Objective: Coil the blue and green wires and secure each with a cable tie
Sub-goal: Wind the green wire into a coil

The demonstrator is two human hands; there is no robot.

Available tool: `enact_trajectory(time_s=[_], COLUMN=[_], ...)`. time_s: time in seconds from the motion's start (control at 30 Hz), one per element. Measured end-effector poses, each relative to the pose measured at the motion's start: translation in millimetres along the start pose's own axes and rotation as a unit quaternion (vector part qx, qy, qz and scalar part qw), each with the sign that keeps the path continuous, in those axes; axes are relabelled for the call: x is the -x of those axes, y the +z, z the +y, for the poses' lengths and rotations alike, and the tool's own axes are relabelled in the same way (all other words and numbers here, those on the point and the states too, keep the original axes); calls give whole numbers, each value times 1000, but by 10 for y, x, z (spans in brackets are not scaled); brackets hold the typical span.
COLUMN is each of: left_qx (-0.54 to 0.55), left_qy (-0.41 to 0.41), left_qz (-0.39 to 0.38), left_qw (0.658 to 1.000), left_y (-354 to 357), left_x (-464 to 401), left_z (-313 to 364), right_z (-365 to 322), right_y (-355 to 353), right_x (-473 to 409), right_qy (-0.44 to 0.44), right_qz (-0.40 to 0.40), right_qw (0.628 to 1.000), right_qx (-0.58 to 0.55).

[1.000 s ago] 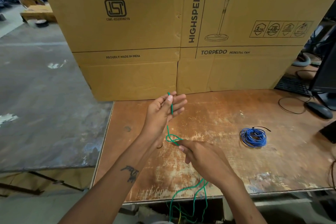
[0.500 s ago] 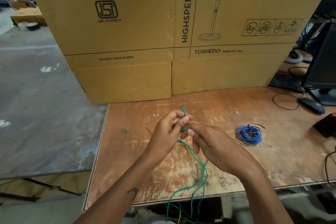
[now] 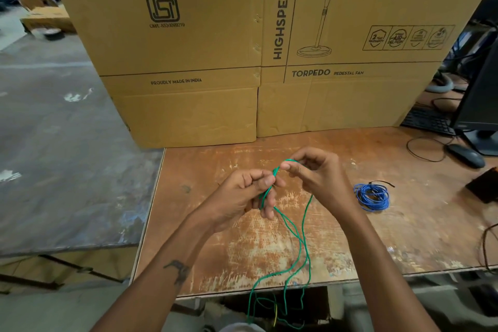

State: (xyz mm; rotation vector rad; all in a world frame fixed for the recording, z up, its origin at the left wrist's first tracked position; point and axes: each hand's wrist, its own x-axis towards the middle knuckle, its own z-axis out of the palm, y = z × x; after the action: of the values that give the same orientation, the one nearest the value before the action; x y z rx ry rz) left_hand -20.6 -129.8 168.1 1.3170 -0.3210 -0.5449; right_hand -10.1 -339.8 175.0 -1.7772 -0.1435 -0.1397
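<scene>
Since half second ago: right hand (image 3: 320, 178) lifted up-right, drawing green wire (image 3: 303, 229) into wider loop. Both grips closed: left hand (image 3: 242, 197) curled round strands, right pinching loop top (mid-frame). Blue wire (image 3: 373, 197) coiled, right on tabletop (image 3: 404, 237).

two hands (image 3: 242, 197), one green wire (image 3: 303, 226), one blue coil (image 3: 372, 197), two cardboard boxes (image 3: 188, 48), one mouse (image 3: 466, 155)

My left hand (image 3: 239, 197) grips the green wire (image 3: 301, 237) above the worn desk (image 3: 377, 245), fingers curled round two strands. My right hand (image 3: 315, 172) pinches a loop of it just beside, a little higher. The loose strands trail down over the near desk edge. To the right lies the blue wire (image 3: 373, 197), coiled, with a black cable tie (image 3: 382, 184). Cardboard boxes (image 3: 215, 48) stand behind.
</scene>
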Motion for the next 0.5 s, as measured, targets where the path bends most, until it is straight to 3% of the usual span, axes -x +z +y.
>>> enact_trajectory(time_s=[0.13,0.2,0.3,0.4,0.5], left_qx=[74,145,264,405,545], left_qy=[-3,1,28,78,122], left_qz=[-24,-24,34,84,122], left_qw=[997,989,963,907,820], left_y=[12,28,98,80,-17], left_x=[4,-9,-51,-167,-325], left_z=[63,73,84,117,217], right_z=[226,305,369,381,297], right_y=[76,127,248,406,529], right_x=[92,164,322,561,810], right_qy=[12,10,30,60,84], right_qz=[-130,-146,-150,-147,-160], right_qw=[991,989,988,987,983], right_qx=[13,22,-16,6,13])
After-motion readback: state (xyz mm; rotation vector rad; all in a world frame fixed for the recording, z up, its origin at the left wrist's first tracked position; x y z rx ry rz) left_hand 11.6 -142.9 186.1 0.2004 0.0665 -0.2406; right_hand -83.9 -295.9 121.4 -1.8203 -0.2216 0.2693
